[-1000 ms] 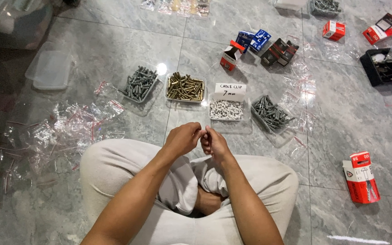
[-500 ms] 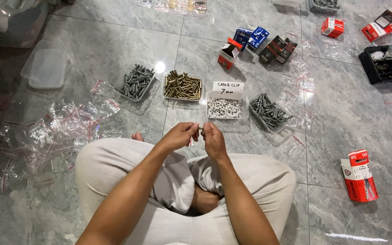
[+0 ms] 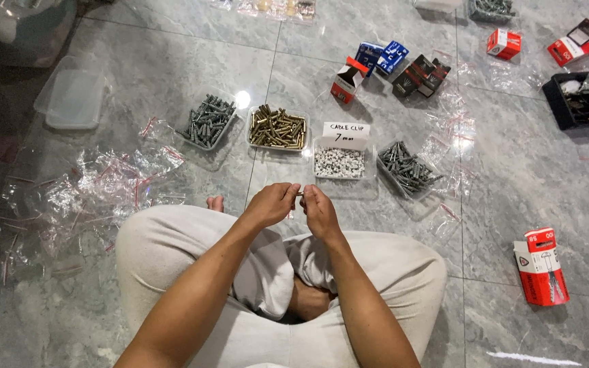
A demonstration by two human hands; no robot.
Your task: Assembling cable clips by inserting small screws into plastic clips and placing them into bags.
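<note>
The fingers (image 3: 293, 195) of both hands meet over the lap, pinched on a small metal piece (image 3: 300, 194) held between them; it is too small to tell its kind, though it looks like a screw or a plug; the left hand (image 3: 272, 204) curls round one end, the right hand (image 3: 318, 208) closes on the other, so both are clenched on the same piece, just above the crossed legs in pale trousers (image 3: 403, 269); by my judgement the step in hand is fitting or pairing one small part taken from the trays, and the next move calls for a steady pinch and a short reach forward; just ahead on the grey tiled floor (image 3: 526, 177) stand four clear trays; one of white clips (image 3: 339, 162) with a handwritten paper label behind it, one of brass-coloured screws (image 3: 277, 127), and two of grey plugs (image 3: 207, 120) and (image 3: 407, 169); a heap of small clear bags (image 3: 90, 191) lies at the left; a red box (image 3: 541, 266) lies at the right.
</note>
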